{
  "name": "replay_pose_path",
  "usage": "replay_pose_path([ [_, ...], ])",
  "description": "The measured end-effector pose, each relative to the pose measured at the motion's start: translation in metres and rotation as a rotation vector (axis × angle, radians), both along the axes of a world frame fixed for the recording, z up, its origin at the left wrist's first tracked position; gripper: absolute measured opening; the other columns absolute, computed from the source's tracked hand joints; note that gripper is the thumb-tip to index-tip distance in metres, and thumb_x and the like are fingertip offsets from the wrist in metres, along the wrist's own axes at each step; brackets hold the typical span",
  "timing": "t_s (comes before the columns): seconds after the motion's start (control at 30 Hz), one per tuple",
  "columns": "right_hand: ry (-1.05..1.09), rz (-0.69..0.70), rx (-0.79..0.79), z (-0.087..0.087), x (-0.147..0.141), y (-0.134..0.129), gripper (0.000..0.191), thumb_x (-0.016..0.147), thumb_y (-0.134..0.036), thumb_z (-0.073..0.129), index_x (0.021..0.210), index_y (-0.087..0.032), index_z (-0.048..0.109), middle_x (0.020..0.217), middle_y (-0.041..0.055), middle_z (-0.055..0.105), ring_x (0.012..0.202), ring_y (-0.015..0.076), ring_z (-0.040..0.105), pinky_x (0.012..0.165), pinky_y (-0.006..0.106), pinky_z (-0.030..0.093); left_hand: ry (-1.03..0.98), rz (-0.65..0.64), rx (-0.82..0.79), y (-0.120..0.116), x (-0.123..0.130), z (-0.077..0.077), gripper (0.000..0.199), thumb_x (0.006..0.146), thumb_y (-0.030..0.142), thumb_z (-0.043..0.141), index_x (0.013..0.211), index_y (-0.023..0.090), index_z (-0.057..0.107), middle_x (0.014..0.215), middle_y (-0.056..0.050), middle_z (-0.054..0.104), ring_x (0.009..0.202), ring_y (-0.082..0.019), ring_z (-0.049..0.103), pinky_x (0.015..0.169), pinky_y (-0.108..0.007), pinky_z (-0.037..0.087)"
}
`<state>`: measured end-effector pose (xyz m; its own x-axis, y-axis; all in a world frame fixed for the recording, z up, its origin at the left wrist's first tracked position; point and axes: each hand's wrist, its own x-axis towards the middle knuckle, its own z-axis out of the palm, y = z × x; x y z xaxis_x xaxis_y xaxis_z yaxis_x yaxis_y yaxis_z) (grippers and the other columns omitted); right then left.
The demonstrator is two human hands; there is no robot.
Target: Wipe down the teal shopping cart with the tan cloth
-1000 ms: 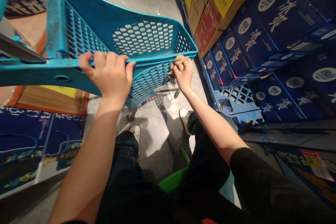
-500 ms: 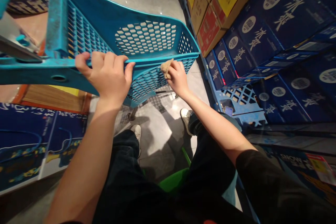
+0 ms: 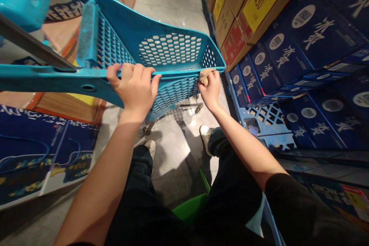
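A blue plastic shopping cart (image 3: 170, 102) with honeycomb side walls stands crosswise in front of me, its basket open at the top. My left hand (image 3: 135, 88) grips the near rim, fingers hooked over the edge and thumb on the outer side. Toward the right end of that same rim, my right hand (image 3: 210, 88) pinches a tan cloth (image 3: 205, 76) and presses it against the rim. Part of the cloth is hidden by my fingers.
Blue cartons (image 3: 279, 46) are stacked at the right on a blue plastic pallet (image 3: 268, 115), where a phone (image 3: 253, 130) lies. Brown boxes carry a yellow price sign (image 3: 263, 0). Large blue packages (image 3: 25, 153) stand at the lower left. Something green (image 3: 190, 205) is beneath me.
My right hand has slid the cloth rightward along the rim toward the cart's end. In view, the cart and my left hand sit farther right, the left still gripping the rim.
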<state>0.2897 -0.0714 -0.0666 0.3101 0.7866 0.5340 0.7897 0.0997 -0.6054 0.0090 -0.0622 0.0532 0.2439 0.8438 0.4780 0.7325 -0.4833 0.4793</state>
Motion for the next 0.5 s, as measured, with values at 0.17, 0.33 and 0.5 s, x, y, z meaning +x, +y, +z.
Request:
replay_pose_path([
  [0.17,-0.268,0.45,-0.028,0.006,-0.058,-0.014,0.018,0.107,-0.013,0.064,0.111,-0.024,0.077,0.128,0.012,0.072,0.127,0.0277,0.065,0.115,0.044,0.061,0.002,-0.015,0.079,-0.002,0.001,-0.008,0.027,0.109,0.047,0.059,0.117,0.036,0.083,0.122,-0.012,0.085,0.137,-0.049,0.064,0.13,-0.082,0.026],
  [0.33,-0.484,0.53,-0.101,0.017,-0.045,-0.022,0.024,0.115,-0.015,0.058,0.109,-0.026,0.079,0.126,0.0103,0.076,0.127,0.0255,0.064,0.11,0.04,0.063,0.058,-0.037,0.084,-0.009,-0.001,-0.007,0.026,0.109,0.043,0.062,0.124,0.037,0.082,0.125,-0.011,0.084,0.137,-0.049,0.066,0.132,-0.081,0.028],
  [0.5,-0.349,0.291,-0.063,0.016,0.023,-0.025,0.015,0.11,-0.023,0.067,0.096,-0.026,0.074,0.113,0.0102,0.074,0.118,0.0285,0.063,0.101,0.042,0.062,0.138,-0.008,-0.015,-0.013,-0.001,0.001,0.027,0.11,0.042,0.061,0.126,0.036,0.083,0.132,-0.012,0.083,0.146,-0.05,0.064,0.138,-0.082,0.02],
])
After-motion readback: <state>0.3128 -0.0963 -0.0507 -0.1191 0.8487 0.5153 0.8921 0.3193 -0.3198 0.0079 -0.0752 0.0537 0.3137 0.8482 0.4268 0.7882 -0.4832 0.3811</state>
